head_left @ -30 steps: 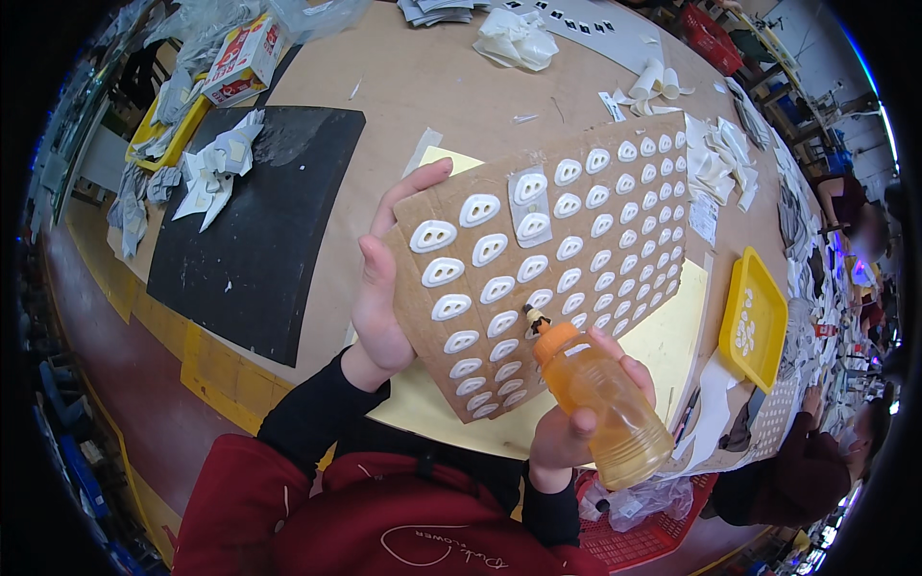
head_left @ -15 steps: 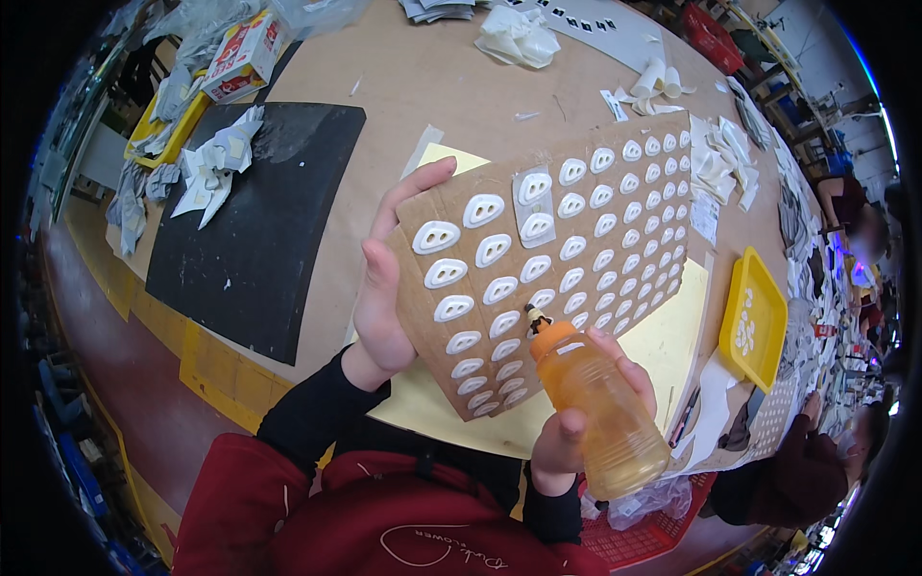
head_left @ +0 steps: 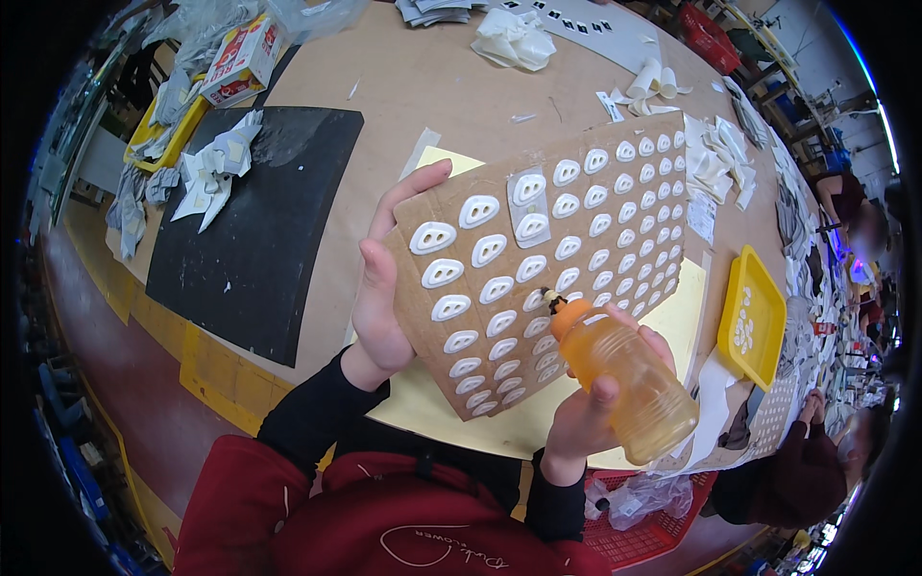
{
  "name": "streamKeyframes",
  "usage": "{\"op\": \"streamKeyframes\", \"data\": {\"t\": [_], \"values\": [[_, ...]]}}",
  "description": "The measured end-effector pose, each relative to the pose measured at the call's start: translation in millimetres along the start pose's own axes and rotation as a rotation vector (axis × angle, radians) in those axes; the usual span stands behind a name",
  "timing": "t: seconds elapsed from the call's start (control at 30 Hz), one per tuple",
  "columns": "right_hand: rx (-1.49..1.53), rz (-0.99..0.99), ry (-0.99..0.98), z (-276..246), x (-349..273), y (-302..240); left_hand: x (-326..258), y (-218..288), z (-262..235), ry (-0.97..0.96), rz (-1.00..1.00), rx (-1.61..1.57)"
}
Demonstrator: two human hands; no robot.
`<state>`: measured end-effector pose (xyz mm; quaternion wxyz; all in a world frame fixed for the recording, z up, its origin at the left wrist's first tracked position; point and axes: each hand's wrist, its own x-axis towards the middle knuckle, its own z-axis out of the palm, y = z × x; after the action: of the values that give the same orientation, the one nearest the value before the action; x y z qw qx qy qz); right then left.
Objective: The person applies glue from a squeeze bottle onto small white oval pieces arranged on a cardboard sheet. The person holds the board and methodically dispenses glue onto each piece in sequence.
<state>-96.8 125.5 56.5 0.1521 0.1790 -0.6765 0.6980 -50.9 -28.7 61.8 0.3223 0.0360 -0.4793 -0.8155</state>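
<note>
Flanking cardboard [head_left: 469, 279]: black mat [head_left: 269, 235], tray [head_left: 764, 326]

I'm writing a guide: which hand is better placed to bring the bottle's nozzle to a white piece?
Probably the right hand: it grips the orange-capped bottle, its nozzle close to the white two-holed pieces. The left hand supports the cardboard sheet.

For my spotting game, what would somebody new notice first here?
Probably the brown cardboard sheet tilted in the middle, with rows of white two-holed pieces like little pig snouts; the left hand holds its left side. Next, the orange-topped bottle in the right hand, pointed toward the sheet. Then the yellow tray on the right.
</note>
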Motion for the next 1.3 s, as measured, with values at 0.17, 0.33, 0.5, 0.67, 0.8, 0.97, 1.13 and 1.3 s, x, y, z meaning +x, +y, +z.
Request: {"op": "streamKeyframes", "data": {"t": [0.17, 0.33, 0.5, 0.67, 0.8, 0.97, 1.13, 1.3], "values": [[-0.011, -0.006, 0.060, -4.4, 2.2, 9.9, -0.9, -0.3, -1.2, 0.015, 0.011, -0.004], [0.014, 0.056, 0.042, -10.8, -0.6, 7.5, -0.7, -1.1, -1.7, 0.007, 0.004, 0.000], [0.056, 0.054, 0.033, -6.1, -7.2, 4.1, -0.7, -2.7, -1.5, 0.019, 0.011, -0.017], [0.153, 0.144, -0.004, -10.6, -11.0, 3.5, 0.2, -2.9, -0.4, 0.024, 0.021, 0.003], [0.228, 0.228, 0.074, -9.4, 0.2, 4.2, -1.1, -1.9, -2.5, 0.022, 0.018, 0.037], [0.251, 0.208, 0.048, -2.4, 6.9, 4.0, -1.7, -0.1, -0.3, 0.009, -0.005, 0.001], [0.223, 0.201, 0.031, 1.2, 7.0, 5.3, -1.6, 2.4, -0.1, 0.009, -0.028, 0.006], [0.163, 0.122, 0.000, 1.0, 2.3, 5.6, -1.7, 4.0, 0.8, 0.006, -0.033, 0.004]]}}
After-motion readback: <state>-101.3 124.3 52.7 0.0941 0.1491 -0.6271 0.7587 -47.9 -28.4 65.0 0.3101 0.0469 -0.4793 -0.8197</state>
